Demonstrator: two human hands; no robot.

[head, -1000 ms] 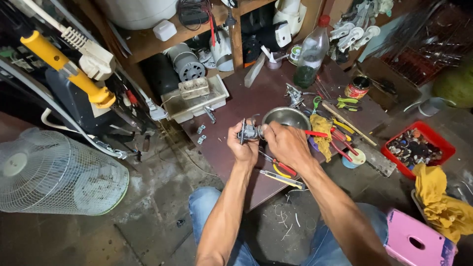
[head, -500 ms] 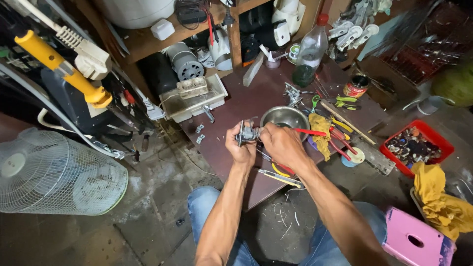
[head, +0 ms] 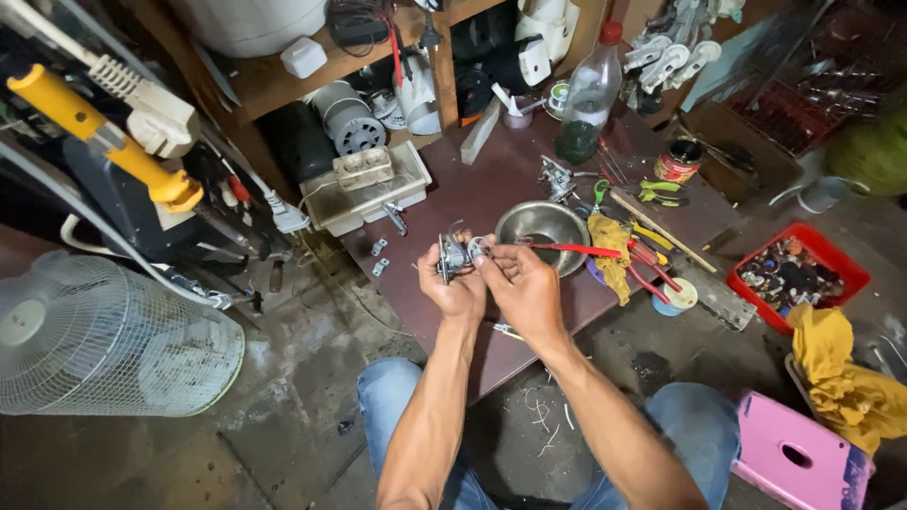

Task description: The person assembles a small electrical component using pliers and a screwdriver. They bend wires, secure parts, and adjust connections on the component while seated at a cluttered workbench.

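Nearest, the person's denim-clad knees (head: 416, 416) frame a dusty floor, and both forearms rise from them toward the low brown table (head: 491, 189). Held above its near edge is a small grey metal assembly (head: 455, 255), apparently a motor or switch part (its exact kind cannot be told). The left hand (head: 452, 288) is closed around the assembly from below, fingers curled tight enough to keep it from turning. The right hand (head: 524, 288) pinches with thumb and forefinger at the assembly's right side, where a thin wire or ring seems to sit; the other fingers are loosely folded. As a judgement, such fine work goes best with the left hand kept steady as a vice and the right pulling or seating the small piece in line with it, not sideways, over the table so that anything dropped is caught. Just beyond the hands stands a steel bowl (head: 543, 227) with a red-handled tool (head: 567, 248) laid across it, then a yellow rag (head: 612, 246) and pliers. Farther off are a plastic bottle (head: 588, 94), a red tray of small parts (head: 798, 274) to the right, and a white fan guard (head: 104, 349) to the left.
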